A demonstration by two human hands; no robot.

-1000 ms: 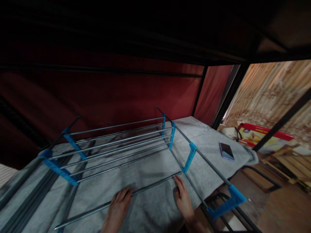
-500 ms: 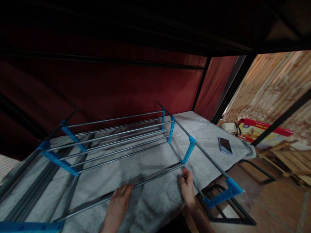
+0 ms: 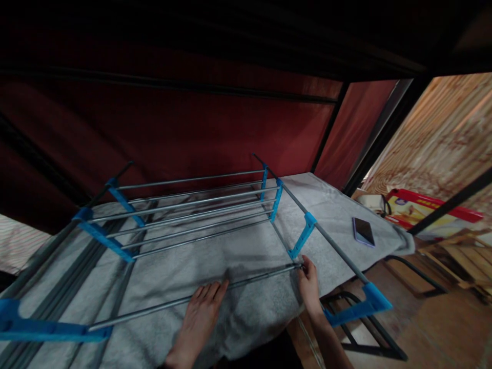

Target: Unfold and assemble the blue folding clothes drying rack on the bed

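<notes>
Pinching the rod [image 3: 261,277] above the grey blanket [image 3: 253,318], the right hand [image 3: 309,281] is nearly closed; the left hand [image 3: 203,310] drapes half-open across the rod, hold unclear; an uneven tug could shift its left end off the blue bracket [image 3: 54,331]

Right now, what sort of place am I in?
Probably a sleeping area, perhaps a bedroom: a spread grey blanket, a dark frame above and beside it, and red cloth hanging behind.

Rods [image 3: 161,306]: smooth metal, low sheen. Brackets [image 3: 302,237]: smooth plastic, fairly matt. Blanket [image 3: 334,210]: matt cloth, fuzzy. Phone [image 3: 363,232]: glossy, smooth face. Slats [image 3: 467,256]: wood, matt.
</notes>
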